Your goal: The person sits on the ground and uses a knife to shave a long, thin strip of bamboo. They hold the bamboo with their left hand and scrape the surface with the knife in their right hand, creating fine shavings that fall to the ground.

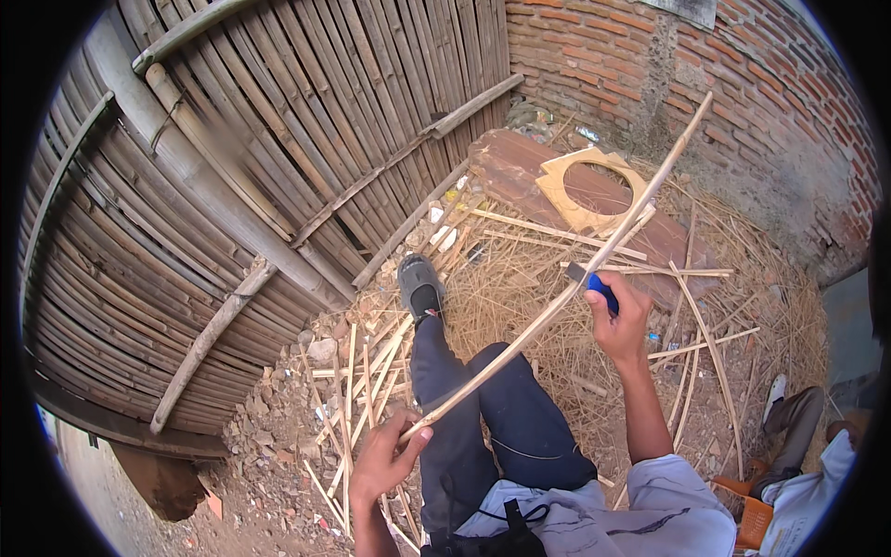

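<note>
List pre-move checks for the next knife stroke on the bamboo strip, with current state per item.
1. Left hand gripping the near end of the bamboo strip: ok, fingers closed around it.
2. Right hand holding the blue-handled knife against the strip: ok.
3. Blade edge direction: cannot tell, blade mostly hidden behind the strip.
4. Left hand away from the blade: ok, it sits at the strip's opposite end.
5. Leg clear of the blade: cannot tell; the strip crosses above the outstretched leg, and the gap to the knife is not readable.
6. Bystander clear: ok, the other person sits at lower right, off the strip's line.
</note>
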A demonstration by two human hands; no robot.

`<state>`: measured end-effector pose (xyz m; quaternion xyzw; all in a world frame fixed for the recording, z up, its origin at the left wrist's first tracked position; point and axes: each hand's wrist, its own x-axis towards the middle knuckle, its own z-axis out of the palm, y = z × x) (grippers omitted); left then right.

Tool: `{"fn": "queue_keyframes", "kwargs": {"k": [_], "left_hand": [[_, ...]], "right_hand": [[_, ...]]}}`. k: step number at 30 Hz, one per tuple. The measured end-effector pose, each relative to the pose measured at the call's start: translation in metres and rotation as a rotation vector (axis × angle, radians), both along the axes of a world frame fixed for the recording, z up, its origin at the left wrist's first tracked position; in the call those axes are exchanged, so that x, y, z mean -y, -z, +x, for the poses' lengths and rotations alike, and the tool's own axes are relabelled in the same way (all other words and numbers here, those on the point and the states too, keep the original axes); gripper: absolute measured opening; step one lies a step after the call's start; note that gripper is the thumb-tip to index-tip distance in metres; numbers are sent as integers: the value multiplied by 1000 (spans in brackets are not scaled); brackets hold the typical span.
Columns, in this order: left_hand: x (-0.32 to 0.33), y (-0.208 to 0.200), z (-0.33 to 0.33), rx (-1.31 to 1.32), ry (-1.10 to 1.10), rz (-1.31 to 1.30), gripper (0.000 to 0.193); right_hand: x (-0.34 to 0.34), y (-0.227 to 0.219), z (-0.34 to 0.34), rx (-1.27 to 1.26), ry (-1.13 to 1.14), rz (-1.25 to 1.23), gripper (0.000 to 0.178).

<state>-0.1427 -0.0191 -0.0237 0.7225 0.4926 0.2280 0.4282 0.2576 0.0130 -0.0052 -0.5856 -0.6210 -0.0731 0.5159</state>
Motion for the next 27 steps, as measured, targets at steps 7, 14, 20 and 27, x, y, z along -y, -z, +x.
{"fn": "queue_keyframes", "kwargs": {"k": [7,14,20,27], "left_hand": [[-2,2,6,-101,-75,155,21],[5,26,1,-194,-201,303,19],[22,56,-58,-306,-239,254,16],[26,61,-98,-344,-424,415,18]], "right_hand": [[-5,-1,-12,-86,-28,-161,28],[-19,25,0,119,20,-14,29],[-57,24,115,4,473,-223,38],[-51,36,227,-416,423,-74,45]]}}
